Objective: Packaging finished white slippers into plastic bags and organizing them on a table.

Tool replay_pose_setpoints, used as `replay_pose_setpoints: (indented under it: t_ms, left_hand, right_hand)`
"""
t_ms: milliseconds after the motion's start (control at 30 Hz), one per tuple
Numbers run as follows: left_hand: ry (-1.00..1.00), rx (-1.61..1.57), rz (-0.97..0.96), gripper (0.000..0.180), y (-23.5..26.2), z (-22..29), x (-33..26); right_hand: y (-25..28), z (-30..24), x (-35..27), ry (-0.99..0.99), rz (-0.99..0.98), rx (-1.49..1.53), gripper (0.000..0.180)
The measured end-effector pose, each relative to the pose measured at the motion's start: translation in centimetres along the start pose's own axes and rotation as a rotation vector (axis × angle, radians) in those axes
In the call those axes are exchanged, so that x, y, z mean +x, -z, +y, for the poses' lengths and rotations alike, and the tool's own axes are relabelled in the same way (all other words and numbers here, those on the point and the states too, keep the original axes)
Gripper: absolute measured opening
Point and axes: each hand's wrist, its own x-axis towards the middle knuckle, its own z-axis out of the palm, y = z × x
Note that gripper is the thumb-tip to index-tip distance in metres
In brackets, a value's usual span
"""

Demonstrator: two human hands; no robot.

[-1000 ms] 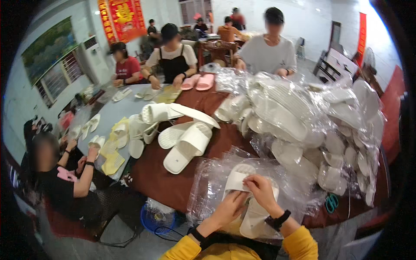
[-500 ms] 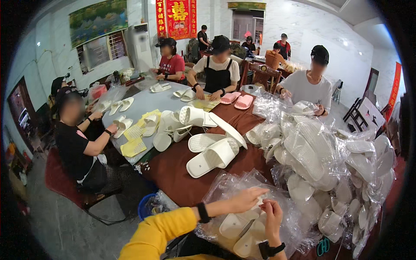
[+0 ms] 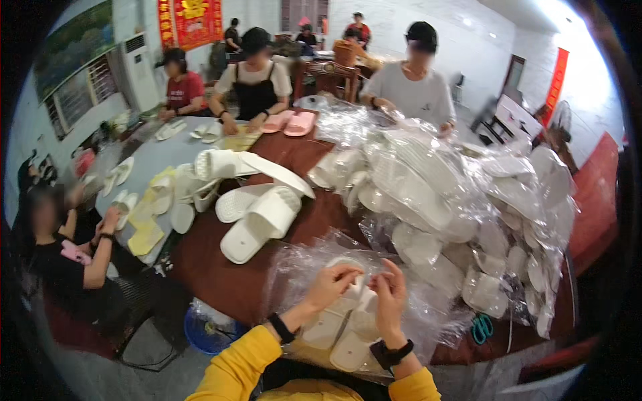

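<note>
A pair of white slippers (image 3: 351, 349) lies in front of me at the table edge, on and among clear plastic bags (image 3: 428, 321); whether the pair is inside one I cannot tell. Above their toe end, my left hand (image 3: 328, 287) is closed, thumb and fingertips pressed together. Close by on its right, my right hand (image 3: 390, 297) has its fingers curled toward the thumb. Anything in either pinch is too small to make out. Larger white slippers (image 3: 264, 224) lie unbagged beyond my hands.
Bagged white slippers (image 3: 435, 180) form a high heap on the right, with teal-handled scissors (image 3: 481, 329) at its foot. A blue basket (image 3: 210, 327) stands below the table's left edge. Pink slippers (image 3: 299, 123) lie farther back. Several people work around the table.
The view has swung right, so the table sits farther left in it. My left hand has drawn back from over the right one, and the two are now side by side, slightly apart.
</note>
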Motion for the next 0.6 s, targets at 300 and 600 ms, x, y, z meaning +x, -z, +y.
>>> replay_pose_setpoints:
  t_ms: [300, 600]
  left_hand:
    - [-0.045, 0.06, -0.088, 0.018, -0.1, -0.5, -0.4]
    - [-0.047, 0.106, -0.091, 0.016, -0.2, -0.9, -0.4]
  right_hand:
    - [0.0, 0.1, -0.1, -0.012, -0.071, 0.123, 0.018]
    - [0.8, 1.3, 0.1, -0.021, -0.042, -0.034, 0.013]
